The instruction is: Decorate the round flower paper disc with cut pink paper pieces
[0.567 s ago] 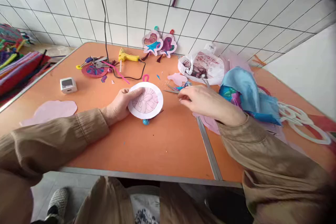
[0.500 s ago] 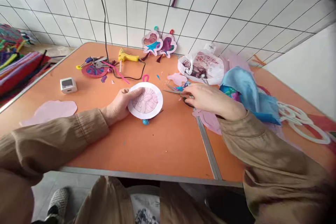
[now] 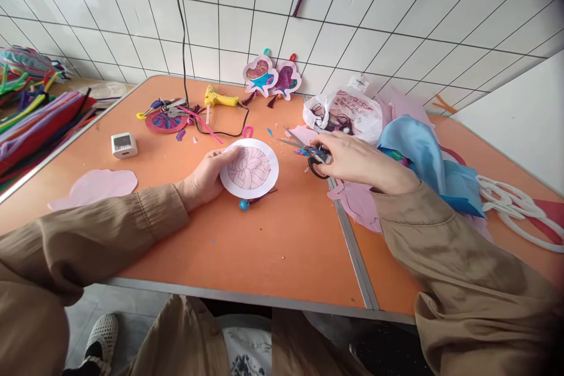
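While the front edge of the orange worktop (image 3: 264, 258) lies nearest, the first item of note beyond it is a blue bell (image 3: 244, 204), just below a round paper disc (image 3: 249, 168) with a line-drawn flower on its face. Left hand (image 3: 205, 179) grasps the disc by its left side, thumb across the front; the fingers behind are hidden. Disc stands tilted, face toward the camera, a pink loop (image 3: 251, 131) at its far edge. Right of it, pink cut-outs (image 3: 356, 202) lie beside the right sleeve (image 3: 414, 217). Right hand (image 3: 352, 158) is curled about the handles of the scissors (image 3: 307, 147); whether any finger passes through a loop, cannot tell. Key relation: scissors sit to the right of the disc and slightly farther off, their long axis running leftward and a little away from the body, handles toward the right hand, blades spread. Tips come near the disc's far right edge but point past it on the far side, not at its face; no contact seen. Right hand is the nearer to the scissors; left hand is well apart, with the disc between. Farther back: white plastic bag (image 3: 365, 114), yellow glue gun (image 3: 220, 97), then two scalloped ornaments (image 3: 261, 75) propped against the tiled wall (image 3: 211, 12).
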### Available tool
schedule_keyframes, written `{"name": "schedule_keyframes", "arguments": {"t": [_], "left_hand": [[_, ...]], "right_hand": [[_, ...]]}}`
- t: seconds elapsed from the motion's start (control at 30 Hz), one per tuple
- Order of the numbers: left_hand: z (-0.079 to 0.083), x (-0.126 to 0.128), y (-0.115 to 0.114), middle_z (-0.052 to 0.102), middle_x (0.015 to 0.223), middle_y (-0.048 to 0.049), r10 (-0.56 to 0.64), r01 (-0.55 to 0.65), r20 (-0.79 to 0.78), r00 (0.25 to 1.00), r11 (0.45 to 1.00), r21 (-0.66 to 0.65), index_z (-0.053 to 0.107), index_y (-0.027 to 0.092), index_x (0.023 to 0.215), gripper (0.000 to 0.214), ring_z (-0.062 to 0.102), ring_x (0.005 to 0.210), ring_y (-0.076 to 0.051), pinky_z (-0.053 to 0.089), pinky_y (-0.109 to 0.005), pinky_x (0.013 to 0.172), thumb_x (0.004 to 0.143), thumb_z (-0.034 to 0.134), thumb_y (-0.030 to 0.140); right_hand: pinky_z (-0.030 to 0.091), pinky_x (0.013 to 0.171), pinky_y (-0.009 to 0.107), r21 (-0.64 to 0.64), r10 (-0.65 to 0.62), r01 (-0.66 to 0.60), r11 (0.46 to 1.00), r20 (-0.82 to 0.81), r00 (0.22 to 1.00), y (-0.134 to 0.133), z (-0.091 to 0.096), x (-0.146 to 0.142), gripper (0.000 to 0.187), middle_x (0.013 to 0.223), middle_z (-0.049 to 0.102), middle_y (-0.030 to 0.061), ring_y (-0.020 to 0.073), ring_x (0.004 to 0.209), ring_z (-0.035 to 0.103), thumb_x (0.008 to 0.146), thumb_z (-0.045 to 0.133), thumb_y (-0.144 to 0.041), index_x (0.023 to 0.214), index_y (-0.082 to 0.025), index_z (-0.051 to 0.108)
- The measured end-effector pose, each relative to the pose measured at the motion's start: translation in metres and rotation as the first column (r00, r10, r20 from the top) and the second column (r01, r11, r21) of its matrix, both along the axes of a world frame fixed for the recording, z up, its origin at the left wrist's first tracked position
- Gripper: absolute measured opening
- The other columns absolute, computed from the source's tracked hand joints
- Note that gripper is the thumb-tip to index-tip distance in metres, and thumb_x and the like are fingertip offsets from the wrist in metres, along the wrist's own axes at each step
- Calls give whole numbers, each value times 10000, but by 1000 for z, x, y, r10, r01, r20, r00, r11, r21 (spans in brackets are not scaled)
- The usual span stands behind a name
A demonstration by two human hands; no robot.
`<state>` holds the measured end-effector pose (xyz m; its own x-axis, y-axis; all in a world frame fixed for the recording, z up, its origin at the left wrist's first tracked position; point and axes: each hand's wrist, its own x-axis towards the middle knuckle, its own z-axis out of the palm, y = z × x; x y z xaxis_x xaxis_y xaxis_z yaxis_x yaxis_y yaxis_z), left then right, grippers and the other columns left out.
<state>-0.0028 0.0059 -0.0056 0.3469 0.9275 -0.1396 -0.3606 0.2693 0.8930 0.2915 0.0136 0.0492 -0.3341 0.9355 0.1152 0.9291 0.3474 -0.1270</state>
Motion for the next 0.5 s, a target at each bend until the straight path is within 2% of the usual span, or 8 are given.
{"name": "schedule_keyframes", "arguments": {"t": [0.07,0.1,0.2,0.27,0.3,0.37,0.43,0.5], "left_hand": [[1,0,-2,802,990,-175,-34,35,-16,999,999,34,765,111,906,416,763,968,-340,615,-441,874,783,770,509],[1,0,-2,802,985,-179,-47,48,-16,999,998,45,765,108,905,427,764,961,-344,614,-447,869,780,772,517],[1,0,-3,801,979,-187,-74,74,-2,997,995,64,763,104,914,446,767,943,-348,611,-455,858,769,784,525],[0,0,-4,802,981,-185,-77,77,5,997,995,68,764,104,930,456,768,935,-339,610,-443,853,763,792,527],[0,0,-4,802,981,-184,-77,76,6,997,995,71,765,104,932,458,769,931,-334,610,-436,851,762,794,528],[0,1,-4,801,977,-185,-77,77,1,997,994,78,765,100,926,456,770,923,-327,607,-427,852,766,795,525],[0,1,-5,801,972,-185,-84,84,-5,996,993,78,767,94,931,459,771,907,-318,607,-419,847,769,795,523],[1,1,-6,802,956,-177,-91,91,-2,996,993,75,768,95,932,466,772,884,-307,609,-407,830,761,804,526]], "right_hand": [[524,748,388,-74,-21,0,997,-285,958,-1,3,-3,447,965,691,75,281,888,666,715,694,-233,1161,-239,660],[536,740,383,-159,-47,-26,987,-437,898,-1,4,-5,476,974,695,69,269,888,671,712,689,-230,1187,-245,645],[548,708,353,-337,-150,-228,913,-799,582,-1,2,-15,502,1047,715,90,251,923,681,712,695,-266,1205,-230,606],[529,679,327,-342,-203,-339,877,-901,383,-1,-2,-22,487,1036,720,86,235,908,678,704,730,-325,1164,-232,601],[513,660,316,-325,-214,-374,869,-927,309,-1,-5,-26,485,1007,715,73,225,884,672,695,756,-360,1139,-242,603],[488,639,310,-298,-211,-435,850,-948,238,-3,-13,-34,482,946,683,47,213,851,653,676,811,-450,1074,-264,615],[486,659,317,-289,-195,-482,827,-952,237,-6,-20,-40,500,897,641,31,201,832,626,660,844,-546,1017,-267,631],[492,710,313,-287,-181,-500,817,-951,250,-10,-25,-46,518,870,619,17,180,827,602,643,873,-565,989,-259,639]]}}
